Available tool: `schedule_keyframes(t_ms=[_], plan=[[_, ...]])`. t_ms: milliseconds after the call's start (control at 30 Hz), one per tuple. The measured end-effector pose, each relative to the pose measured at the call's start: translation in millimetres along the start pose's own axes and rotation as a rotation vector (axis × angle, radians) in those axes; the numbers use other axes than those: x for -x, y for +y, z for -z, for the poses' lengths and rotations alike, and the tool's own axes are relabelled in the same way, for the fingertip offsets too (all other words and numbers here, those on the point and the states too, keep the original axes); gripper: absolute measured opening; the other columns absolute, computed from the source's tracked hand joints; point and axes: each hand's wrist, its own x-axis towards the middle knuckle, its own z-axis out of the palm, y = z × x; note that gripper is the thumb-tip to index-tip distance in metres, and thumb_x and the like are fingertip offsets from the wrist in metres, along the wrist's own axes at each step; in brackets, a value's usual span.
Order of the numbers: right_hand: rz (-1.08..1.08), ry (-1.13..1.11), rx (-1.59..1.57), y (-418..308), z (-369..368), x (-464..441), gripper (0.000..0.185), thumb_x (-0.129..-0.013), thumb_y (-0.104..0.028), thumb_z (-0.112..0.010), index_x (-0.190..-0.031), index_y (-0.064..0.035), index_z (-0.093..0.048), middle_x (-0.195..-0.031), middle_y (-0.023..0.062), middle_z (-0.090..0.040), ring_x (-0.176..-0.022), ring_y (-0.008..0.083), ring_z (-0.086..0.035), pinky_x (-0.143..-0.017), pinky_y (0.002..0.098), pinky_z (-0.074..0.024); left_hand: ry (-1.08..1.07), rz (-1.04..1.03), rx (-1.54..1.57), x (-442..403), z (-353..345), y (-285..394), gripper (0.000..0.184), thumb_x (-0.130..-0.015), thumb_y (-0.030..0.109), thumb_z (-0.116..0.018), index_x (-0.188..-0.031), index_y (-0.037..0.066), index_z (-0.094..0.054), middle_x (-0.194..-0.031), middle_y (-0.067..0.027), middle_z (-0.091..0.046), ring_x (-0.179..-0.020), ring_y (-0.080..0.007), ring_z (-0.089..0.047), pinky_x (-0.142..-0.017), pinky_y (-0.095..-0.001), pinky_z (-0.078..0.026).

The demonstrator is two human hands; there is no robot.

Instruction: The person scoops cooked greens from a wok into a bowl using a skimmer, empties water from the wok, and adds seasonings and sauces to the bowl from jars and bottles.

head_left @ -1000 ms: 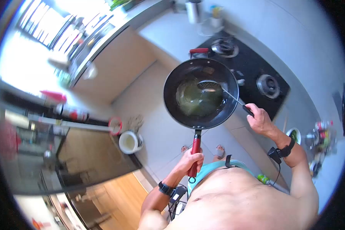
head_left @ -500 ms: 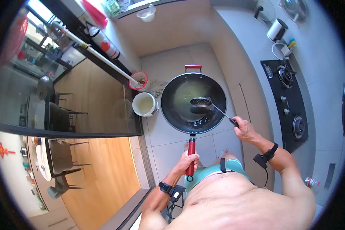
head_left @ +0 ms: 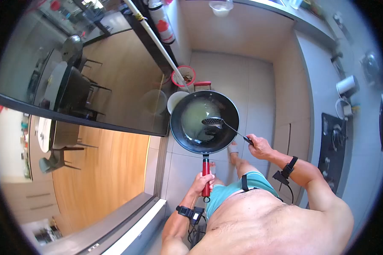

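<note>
A black wok (head_left: 187,131) with pale yellowish liquid in it is held out over the floor. My left hand (head_left: 202,183) is wrapped round its red handle (head_left: 206,168). In my right hand (head_left: 260,147) is the black grip of a slotted metal skimmer (head_left: 212,121), whose head lies over the liquid inside the wok. Whether the skimmer touches the liquid, I cannot tell.
A white bucket (head_left: 173,101) stands partly behind the wok's left rim. Beyond it are a red-rimmed basket (head_left: 184,76) and a long white pole (head_left: 155,37). A dark glass door (head_left: 115,76) is at left; the stove (head_left: 331,148) is on the right counter.
The view has turned away from the stove, which now lies farther right. The wok, held with the skimmer over it, has come next to the bucket and now overlaps it. Both grips are kept.
</note>
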Motion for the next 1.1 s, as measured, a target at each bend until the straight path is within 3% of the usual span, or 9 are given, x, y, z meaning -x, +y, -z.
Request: schedule_keyframes(t_ms=[333, 433, 533, 633, 833, 1100], plan=[[0.096, -0.218, 0.143, 5, 6, -96, 0.038, -0.083, -0.01, -0.051, -0.121, -0.0061, -0.054, -0.092, 0.0241, -0.068, -0.087, 0.045, -0.065, -0.076, 0.0549, -0.0513, 0.063, -0.109, 0.243, -50, 10, -14, 0.02, -0.092, 0.015, -0.065, -0.098, 0.013, -0.045, -0.067, -0.0001, -0.055, -0.051, -0.012, -0.058, -0.044, -0.0285, -0.051], [0.07, -0.283, 0.18, -1, -6, -117, 0.034, -0.088, -0.016, -0.054, -0.12, -0.0062, -0.054, -0.091, 0.0231, -0.069, -0.087, 0.0447, -0.066, -0.075, 0.0547, -0.0513, 0.109, -0.08, 0.301, -60, 24, -9, 0.02, -0.092, 0.016, -0.065, -0.096, 0.014, -0.046, -0.067, 0.0001, -0.055, -0.051, -0.0121, -0.058, -0.044, -0.0293, -0.051], [-0.031, -0.368, 0.161, -21, -16, -131, 0.04, -0.084, -0.01, -0.054, -0.123, -0.0048, -0.053, -0.095, 0.0248, -0.068, -0.087, 0.0467, -0.064, -0.076, 0.0559, -0.0499, 0.12, -0.037, 0.333, -69, 45, -3, 0.019, -0.091, 0.016, -0.066, -0.094, 0.015, -0.047, -0.066, 0.0005, -0.056, -0.05, -0.0119, -0.058, -0.044, -0.0299, -0.052], [-0.054, -0.383, 0.178, -17, -41, -143, 0.035, -0.095, -0.033, -0.058, -0.119, -0.0075, -0.054, -0.089, 0.0216, -0.069, -0.086, 0.0447, -0.065, -0.073, 0.0545, -0.0514, 0.149, -0.041, 0.302, -87, 69, 0, 0.018, -0.091, 0.018, -0.066, -0.092, 0.015, -0.048, -0.066, 0.0007, -0.056, -0.05, -0.0117, -0.058, -0.044, -0.0301, -0.052], [-0.083, -0.35, 0.136, -16, -79, -175, 0.03, -0.093, -0.026, -0.056, -0.119, -0.0105, -0.056, -0.09, 0.0226, -0.069, -0.085, 0.0452, -0.065, -0.075, 0.0565, -0.0508, 0.172, 0.003, 0.313, -137, 120, 34, 0.016, -0.092, 0.019, -0.064, -0.085, 0.014, -0.051, -0.065, 0.0003, -0.057, -0.049, -0.0121, -0.057, -0.044, -0.0292, -0.051], [-0.224, -0.387, 0.041, -47, -71, -208, 0.039, -0.085, -0.017, -0.055, -0.123, -0.0096, -0.055, -0.094, 0.0239, -0.067, -0.091, 0.0462, -0.064, -0.08, 0.0559, -0.0505, 0.12, 0.112, 0.45, -194, 180, 81, 0.016, -0.092, 0.02, -0.063, -0.081, 0.01, -0.056, -0.065, -0.0002, -0.056, -0.054, -0.0132, -0.057, -0.048, -0.0279, -0.051]])
